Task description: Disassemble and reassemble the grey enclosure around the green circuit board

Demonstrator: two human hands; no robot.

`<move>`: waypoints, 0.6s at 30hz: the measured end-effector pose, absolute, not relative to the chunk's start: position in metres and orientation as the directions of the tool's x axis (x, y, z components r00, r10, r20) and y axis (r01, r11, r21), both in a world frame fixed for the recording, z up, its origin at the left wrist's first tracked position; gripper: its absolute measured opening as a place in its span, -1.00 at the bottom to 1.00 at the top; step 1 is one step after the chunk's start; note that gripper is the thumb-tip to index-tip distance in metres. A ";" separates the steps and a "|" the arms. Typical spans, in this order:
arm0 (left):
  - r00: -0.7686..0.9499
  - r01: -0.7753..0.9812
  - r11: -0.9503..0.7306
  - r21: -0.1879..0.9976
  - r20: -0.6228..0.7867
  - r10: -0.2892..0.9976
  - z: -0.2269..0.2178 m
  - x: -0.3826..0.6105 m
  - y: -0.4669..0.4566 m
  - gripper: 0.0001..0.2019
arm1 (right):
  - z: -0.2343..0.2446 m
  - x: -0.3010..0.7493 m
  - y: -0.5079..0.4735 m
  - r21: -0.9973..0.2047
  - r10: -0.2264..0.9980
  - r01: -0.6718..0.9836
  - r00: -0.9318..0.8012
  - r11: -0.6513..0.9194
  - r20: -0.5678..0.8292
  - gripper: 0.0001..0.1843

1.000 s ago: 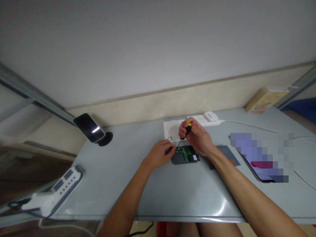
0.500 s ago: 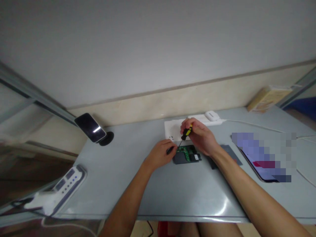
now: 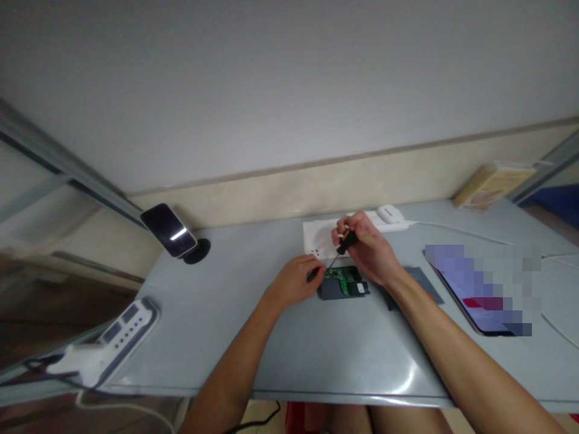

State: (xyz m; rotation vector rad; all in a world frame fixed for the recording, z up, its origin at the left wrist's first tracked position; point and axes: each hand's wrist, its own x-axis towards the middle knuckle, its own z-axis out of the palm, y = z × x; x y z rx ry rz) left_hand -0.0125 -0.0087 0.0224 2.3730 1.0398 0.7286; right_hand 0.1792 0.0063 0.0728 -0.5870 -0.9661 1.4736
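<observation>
My right hand [image 3: 368,247] is closed round a black-and-yellow screwdriver [image 3: 347,240], tilted with its thin shaft pointing down and left. The tip meets the upper left part of a green circuit board [image 3: 346,278] set in a dark, flat opened device [image 3: 332,289] on the table. My left hand [image 3: 298,280] is closed at the device's upper left corner, fingertips beside the screwdriver tip. A small dark piece shows between those fingers; I cannot tell whether it belongs to the device. Several small dark bits, like screws, lie on a white sheet [image 3: 312,232] behind.
A dark flat panel [image 3: 418,280] lies under my right wrist. A large phone [image 3: 470,295] lies to the right. Further back are a white power strip [image 3: 400,226] with a charger, a cable and a yellow box [image 3: 493,184]. Leftward stand a phone on a stand [image 3: 169,230] and a white socket strip [image 3: 120,337].
The screwdriver handle has turned in my right hand, showing less yellow, and the fingers have shifted round it. My left hand stays at the device. The camera view has shifted slightly.
</observation>
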 end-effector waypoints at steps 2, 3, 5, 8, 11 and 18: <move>0.587 0.532 -0.628 0.567 0.288 0.757 0.023 -0.012 -0.009 -0.81 | 0.073 0.183 0.006 -0.843 0.970 -0.526 -0.127 0.110 0.205 -0.62; 0.588 0.535 -0.633 0.559 0.291 0.755 0.023 -0.012 -0.009 -0.81 | 0.073 0.184 0.006 -0.847 0.967 -0.515 -0.123 0.130 0.223 -0.64; 0.589 0.546 -0.639 0.543 0.294 0.753 0.022 -0.011 -0.009 -0.81 | 0.072 0.185 0.007 -0.854 0.960 -0.500 -0.140 0.144 0.244 -0.67; 0.592 0.568 -0.645 0.512 0.292 0.752 0.021 -0.011 -0.009 -0.82 | 0.071 0.182 0.007 -0.845 0.958 -0.528 -0.191 0.082 0.213 -0.69; 0.595 0.572 -0.650 0.499 0.293 0.748 0.020 -0.011 -0.009 -0.82 | 0.068 0.174 0.007 -0.828 0.968 -0.558 -0.173 0.053 0.179 -0.67; 0.595 0.574 -0.634 0.518 0.268 0.758 0.022 -0.011 -0.009 -0.80 | 0.065 0.164 0.008 -0.817 0.976 -0.561 -0.073 0.131 0.207 -0.64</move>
